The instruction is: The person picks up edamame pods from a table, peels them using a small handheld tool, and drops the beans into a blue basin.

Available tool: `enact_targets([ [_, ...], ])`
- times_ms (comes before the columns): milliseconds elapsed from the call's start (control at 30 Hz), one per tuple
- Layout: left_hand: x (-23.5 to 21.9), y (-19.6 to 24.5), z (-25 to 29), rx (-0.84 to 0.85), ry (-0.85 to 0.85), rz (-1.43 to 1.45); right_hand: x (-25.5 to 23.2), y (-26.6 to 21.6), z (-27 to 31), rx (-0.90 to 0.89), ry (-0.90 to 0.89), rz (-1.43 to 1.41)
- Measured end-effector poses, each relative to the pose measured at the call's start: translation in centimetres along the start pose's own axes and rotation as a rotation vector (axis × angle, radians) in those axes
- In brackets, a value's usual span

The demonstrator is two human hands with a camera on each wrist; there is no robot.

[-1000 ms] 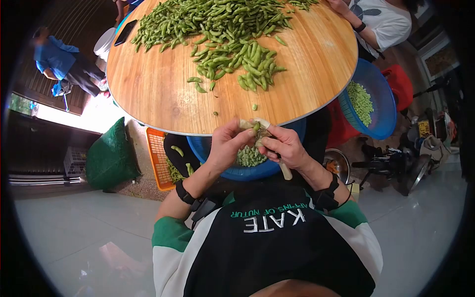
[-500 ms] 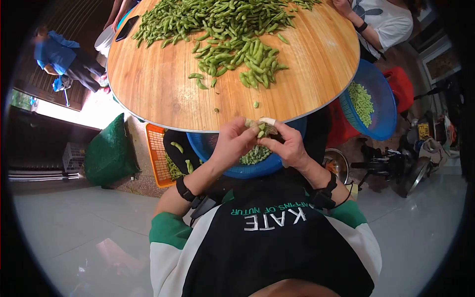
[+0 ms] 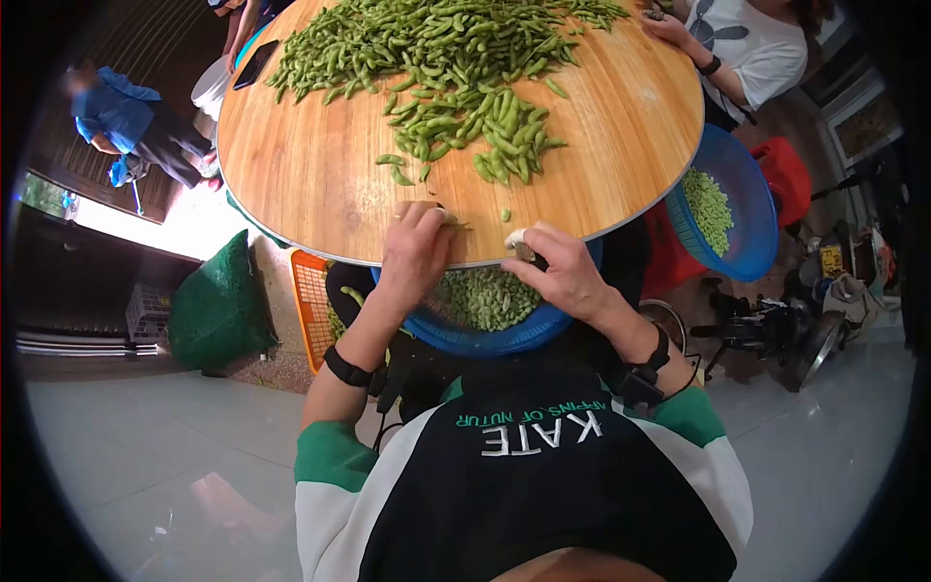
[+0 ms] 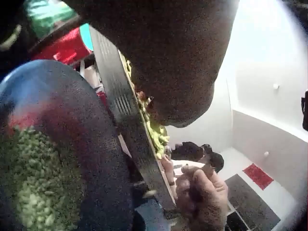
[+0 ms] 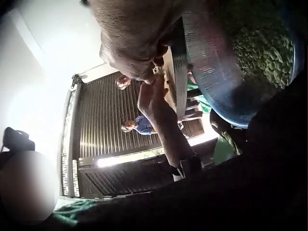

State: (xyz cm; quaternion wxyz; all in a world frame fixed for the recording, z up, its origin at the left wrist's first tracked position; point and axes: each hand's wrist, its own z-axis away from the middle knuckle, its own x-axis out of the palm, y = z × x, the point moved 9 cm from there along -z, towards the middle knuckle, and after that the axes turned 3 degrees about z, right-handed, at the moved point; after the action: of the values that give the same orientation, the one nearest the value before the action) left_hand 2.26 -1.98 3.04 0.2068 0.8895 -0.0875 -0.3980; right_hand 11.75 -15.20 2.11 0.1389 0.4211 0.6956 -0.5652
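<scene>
My left hand (image 3: 412, 257) has its fingers bent over the near edge of the round wooden table (image 3: 301, 184). A small greenish-brown pod (image 3: 457, 225) sticks out from its fingertips, close to the tabletop. To its right, my right hand (image 3: 565, 276) has its thumb and index finger apart, with a white covering (image 3: 515, 237) on the index fingertip. Below both hands sits a blue basin (image 3: 456, 341) with shelled green beans (image 3: 490, 299) in it. Farther up the table lies a heap of soybean pods (image 3: 427, 44), with a looser group of pods (image 3: 509, 136) in front.
One bean (image 3: 505, 214) lies near the table edge. An orange basket (image 3: 308, 291) and a green sack (image 3: 223, 306) stand at left. Another blue basin (image 3: 752, 204) with beans stands at right. A phone (image 3: 256, 64) lies on the table. Other people are around it.
My hands were together around a pod; now they are apart. The left has moved left onto the table edge, and the right slightly right. More beans in the basin show between them.
</scene>
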Motion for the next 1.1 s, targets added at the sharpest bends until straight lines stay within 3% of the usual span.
enact_targets([
  [100, 0.4, -0.3, 1.3, 0.013, -0.103, 0.156, -0.5, 0.2, -1.8, -0.007, 0.146, 0.164],
  [167, -0.7, -1.0, 2.3, -0.102, -0.164, 0.154, -0.7, 1.0, -2.6, 0.0, 0.215, 0.228],
  [300, -7.0, -5.1, 6.4, -0.358, -0.196, -0.064, 1.0, 2.2, -3.8, -0.001, 0.094, 0.347],
  [367, -10.5, -6.0, 7.4, -0.365, -0.171, -0.252, 2.2, 2.1, -3.6, 0.035, -0.08, 0.28],
  [400, -11.1, -5.4, 7.1, -0.271, -0.232, -0.411, 2.2, 1.6, -3.3, 0.033, -0.081, 0.274],
  [467, -11.4, -4.7, 5.7, -0.232, -0.165, -0.413, 3.6, -0.3, -2.3, -0.08, -0.238, 0.138],
  [533, -10.5, -4.9, 3.7, -0.18, -0.058, -0.29, 3.7, -1.0, -1.2, -0.091, -0.238, 0.132],
  [600, -7.5, -6.4, 1.6, -0.308, -0.028, 0.023, 3.3, -2.0, -0.3, -0.123, -0.255, 0.103],
  [667, -4.4, -7.0, -1.2, -0.184, -0.099, -0.051, 3.0, -1.9, 0.1, -0.089, -0.2, 0.052],
  [800, -1.4, -11.4, -4.5, -0.156, -0.027, -0.148, 2.6, -0.1, 0.7, 0.03, -0.159, -0.162],
  [867, 0.0, -13.9, -4.3, -0.189, -0.114, -0.129, 2.7, 0.5, 1.2, 0.12, -0.18, -0.297],
  [967, -1.0, -10.7, -4.5, -0.045, -0.095, -0.253, 2.8, 1.1, 1.7, 0.225, -0.131, -0.545],
  [1000, -1.0, -10.3, -4.3, -0.037, -0.092, -0.257, 3.5, 1.9, 2.1, 0.335, -0.18, -0.655],
  [1033, -1.4, -10.7, -4.0, -0.124, -0.026, -0.198, 4.3, 2.5, 2.4, 0.444, -0.226, -0.764],
  [1100, -1.9, -10.0, -3.4, -0.204, 0.035, -0.138, 4.6, 2.7, 2.0, 0.432, -0.219, -0.835],
])
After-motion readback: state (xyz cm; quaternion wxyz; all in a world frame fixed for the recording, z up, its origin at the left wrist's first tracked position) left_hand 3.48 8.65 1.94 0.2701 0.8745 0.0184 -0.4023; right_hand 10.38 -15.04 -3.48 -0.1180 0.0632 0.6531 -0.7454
